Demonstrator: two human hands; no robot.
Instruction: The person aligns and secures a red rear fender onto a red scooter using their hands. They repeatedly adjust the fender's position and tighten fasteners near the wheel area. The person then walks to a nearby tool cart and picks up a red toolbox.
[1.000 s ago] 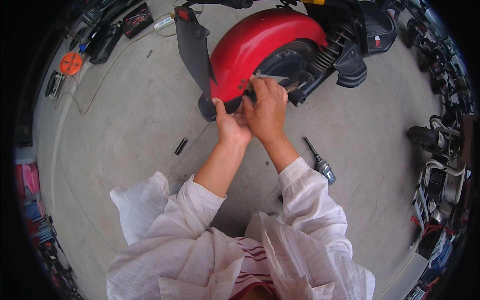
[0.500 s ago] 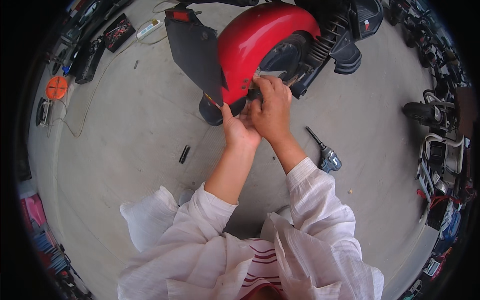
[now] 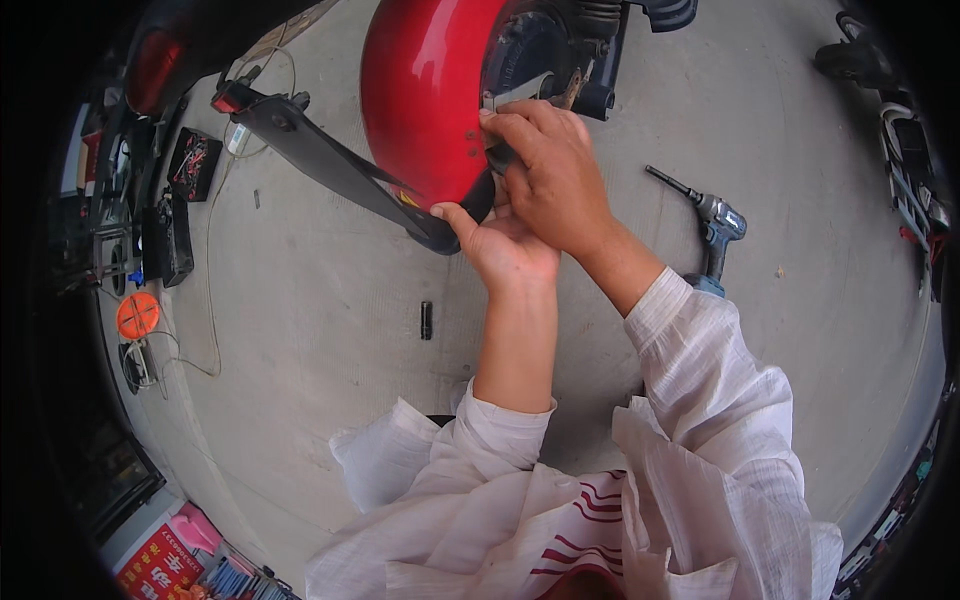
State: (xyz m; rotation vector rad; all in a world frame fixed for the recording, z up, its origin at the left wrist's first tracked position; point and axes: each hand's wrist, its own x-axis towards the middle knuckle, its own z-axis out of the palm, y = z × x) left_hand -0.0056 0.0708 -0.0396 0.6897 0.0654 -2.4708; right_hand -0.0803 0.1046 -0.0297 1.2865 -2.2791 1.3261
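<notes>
The right hand (image 3: pixel 545 175) curls over the lower rim of a red fender (image 3: pixel 430 95), fingers closed on its edge beside the dark wheel (image 3: pixel 540 50). The left hand (image 3: pixel 500 245) sits just beneath it, palm up, thumb pressed against the fender's underside where a black mudflap (image 3: pixel 320 160) juts out leftward. The fender stands over the concrete floor (image 3: pixel 330 330) near its far edge. A cordless drill (image 3: pixel 712 225) lies on the floor to the right; a small black piece (image 3: pixel 427 320) lies left of the forearm.
</notes>
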